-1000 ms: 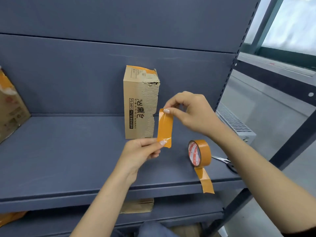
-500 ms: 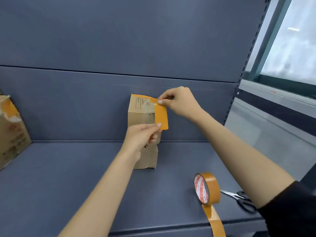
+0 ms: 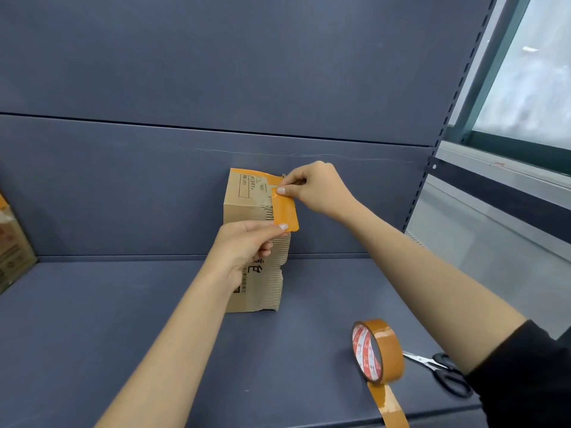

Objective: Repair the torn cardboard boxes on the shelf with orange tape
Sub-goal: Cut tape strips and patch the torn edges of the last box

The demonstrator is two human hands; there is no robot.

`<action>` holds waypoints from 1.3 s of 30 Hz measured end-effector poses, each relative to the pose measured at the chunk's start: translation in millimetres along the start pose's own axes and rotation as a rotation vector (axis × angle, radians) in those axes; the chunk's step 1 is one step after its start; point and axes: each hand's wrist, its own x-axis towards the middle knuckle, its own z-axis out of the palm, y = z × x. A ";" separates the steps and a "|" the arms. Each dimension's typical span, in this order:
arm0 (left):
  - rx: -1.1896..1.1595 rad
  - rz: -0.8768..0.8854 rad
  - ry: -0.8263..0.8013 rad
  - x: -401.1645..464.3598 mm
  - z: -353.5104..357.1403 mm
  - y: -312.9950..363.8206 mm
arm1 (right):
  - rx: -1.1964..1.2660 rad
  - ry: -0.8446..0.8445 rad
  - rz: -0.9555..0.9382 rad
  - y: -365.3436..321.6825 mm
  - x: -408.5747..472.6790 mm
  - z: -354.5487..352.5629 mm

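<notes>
- A cut strip of orange tape (image 3: 285, 211) is pinched at its upper end between thumb and forefinger of the right hand (image 3: 318, 188), and at its lower end by the thumb and fingers of the left hand (image 3: 247, 242); both grips are closed on the strip.
- The strip is held upright against the upper right corner of the torn cardboard box (image 3: 253, 242), over the ragged edge where the corrugated layer is exposed.
- The box stands upright on the grey shelf (image 3: 123, 335), close to the back panel, directly behind the left hand and just left of the right hand.
- Orange tape is already seen along the box's top edge.
- A roll of orange tape (image 3: 378, 350) stands on edge well below the right hand, near the shelf's front, with a loose tail hanging over the lip.
- Black-handled scissors (image 3: 441, 372) lie just right of the roll, partly hidden by the right forearm.
- Another cardboard box (image 3: 12, 242) is seen far to the left of the left hand, cut off by the frame edge.
</notes>
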 end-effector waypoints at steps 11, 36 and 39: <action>0.070 0.026 0.037 1.0 -1.6 -0.8 | 0.032 0.006 0.023 1.7 -1.7 3.4; 0.202 0.149 0.073 5.8 3.9 -17.2 | -0.054 0.041 -0.342 21.9 -30.8 15.9; 0.202 0.156 0.067 6.1 2.7 -17.6 | -0.070 0.034 -0.348 25.7 -31.5 15.1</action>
